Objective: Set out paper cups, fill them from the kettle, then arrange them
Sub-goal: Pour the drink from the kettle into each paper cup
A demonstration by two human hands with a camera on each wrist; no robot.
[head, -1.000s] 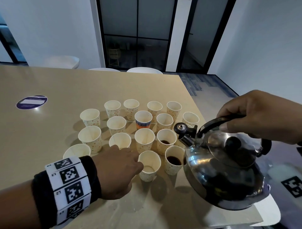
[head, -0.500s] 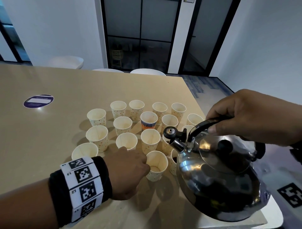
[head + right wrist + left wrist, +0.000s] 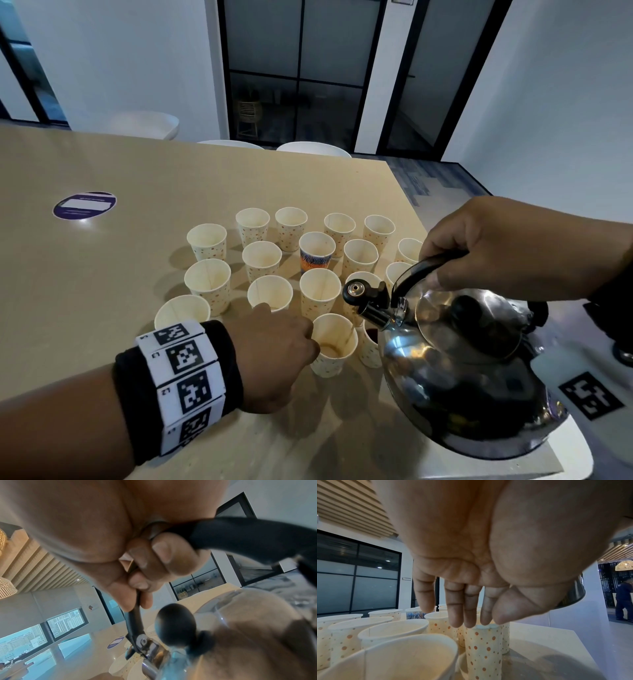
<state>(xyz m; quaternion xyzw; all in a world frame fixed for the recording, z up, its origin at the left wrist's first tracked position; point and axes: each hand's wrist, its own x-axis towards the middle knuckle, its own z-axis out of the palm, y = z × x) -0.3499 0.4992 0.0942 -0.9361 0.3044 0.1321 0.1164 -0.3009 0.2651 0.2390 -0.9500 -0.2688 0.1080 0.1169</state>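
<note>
Head view: left hand (image 3: 274,356) fingers curled against rim of near cup (image 3: 334,346), steadying it, likely so the light paper stays put under the pour; exact pinch hidden behind knuckles. Right hand (image 3: 513,246) wrapped around black handle (image 3: 428,267) of steel kettle (image 3: 472,377), kettle tipped, spout (image 3: 373,313) just right of the steadied cup and above a dark-filled cup (image 3: 371,341). No stream visible. Remaining paper cups (image 3: 262,260) clustered beyond left fingertips, mostly empty; one blue-orange patterned cup (image 3: 317,251) among the dotted ones. Filling step judged underway, arranging not started. Beige table (image 3: 102,274), round purple sticker (image 3: 84,205) well left of left hand; dark glazed doors, white walls behind.

Left wrist view: fingers (image 3: 457,612) pointing down, fairly straight, thumb (image 3: 508,609) and fingertips touching top rim of dotted cup (image 3: 483,649); light hold, not a wrap. More cups left of fingers. Slatted ceiling, glass partition, distant person at far right.

Right wrist view: fingers (image 3: 164,555) tightly closed on handle (image 3: 240,536), lid knob (image 3: 175,624) below them. Windows beyond.
</note>
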